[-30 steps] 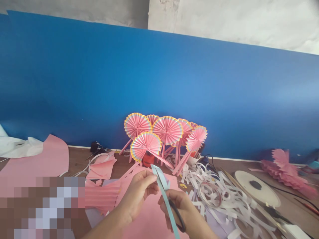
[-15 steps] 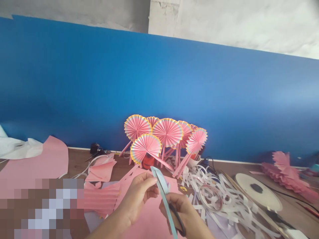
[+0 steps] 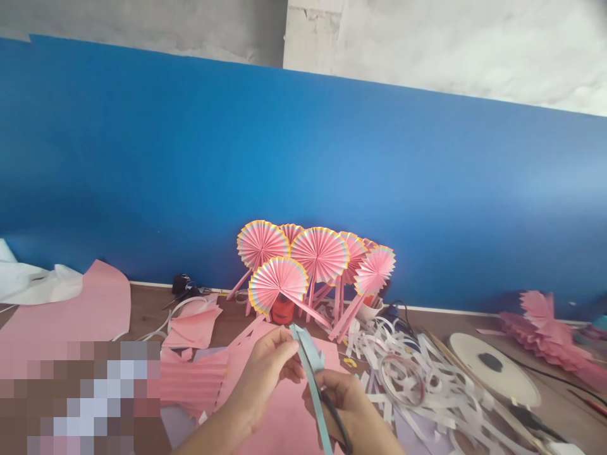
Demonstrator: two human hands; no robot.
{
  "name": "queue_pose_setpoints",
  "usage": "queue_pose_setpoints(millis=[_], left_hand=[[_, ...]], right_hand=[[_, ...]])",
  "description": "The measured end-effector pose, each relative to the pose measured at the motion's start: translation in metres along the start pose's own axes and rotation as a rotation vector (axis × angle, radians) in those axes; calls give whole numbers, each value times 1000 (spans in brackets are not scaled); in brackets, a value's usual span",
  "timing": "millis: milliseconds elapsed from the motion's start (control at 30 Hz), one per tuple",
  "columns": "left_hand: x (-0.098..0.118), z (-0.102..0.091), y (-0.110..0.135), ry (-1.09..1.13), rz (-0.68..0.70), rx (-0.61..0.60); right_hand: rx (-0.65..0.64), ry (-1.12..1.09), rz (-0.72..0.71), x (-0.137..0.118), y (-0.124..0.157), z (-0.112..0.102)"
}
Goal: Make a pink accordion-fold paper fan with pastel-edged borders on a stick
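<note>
Between my hands is a light blue paper strip (image 3: 316, 397), its lower end trailing toward the bottom edge of the view. My left hand (image 3: 265, 366) pinches its upper part between thumb and fingers. My right hand (image 3: 353, 401) is closed round black-handled scissors (image 3: 338, 420). Their blades lie along the blue paper and are mostly hidden by it. Under both hands spreads a pink paper sheet (image 3: 279, 420). Just beyond stand several pleated pink paper fans (image 3: 318, 256) with yellow and pale blue rims.
Curly white paper strips (image 3: 439, 385) heap up on the right, beside a round cream-coloured disc (image 3: 496, 366). Pleated pink paper (image 3: 192, 382) lies at left, near a large pink sheet (image 3: 107, 297). A blue panel (image 3: 303, 145) closes off the back. The lower left corner is blurred out.
Both hands keep nearly the same place and grip. The blue strip's upper end sits slightly lower and further right; its trailing end has shifted a little left.
</note>
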State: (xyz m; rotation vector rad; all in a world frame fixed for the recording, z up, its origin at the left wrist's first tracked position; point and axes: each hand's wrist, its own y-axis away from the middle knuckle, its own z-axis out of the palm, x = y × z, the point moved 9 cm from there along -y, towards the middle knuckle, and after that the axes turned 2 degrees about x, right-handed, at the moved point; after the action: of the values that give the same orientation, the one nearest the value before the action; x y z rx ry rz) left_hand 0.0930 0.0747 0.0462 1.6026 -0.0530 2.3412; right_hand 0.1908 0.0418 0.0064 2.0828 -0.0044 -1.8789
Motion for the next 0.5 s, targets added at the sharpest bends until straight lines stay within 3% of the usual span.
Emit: queue_pose_setpoints(millis=[400, 500], left_hand=[[-9, 1, -1, -51, -43, -3], [-10, 1, -1, -77, -60, -2]], right_hand=[[26, 82, 37, 15, -5, -3], [86, 163, 76, 11, -7, -18]])
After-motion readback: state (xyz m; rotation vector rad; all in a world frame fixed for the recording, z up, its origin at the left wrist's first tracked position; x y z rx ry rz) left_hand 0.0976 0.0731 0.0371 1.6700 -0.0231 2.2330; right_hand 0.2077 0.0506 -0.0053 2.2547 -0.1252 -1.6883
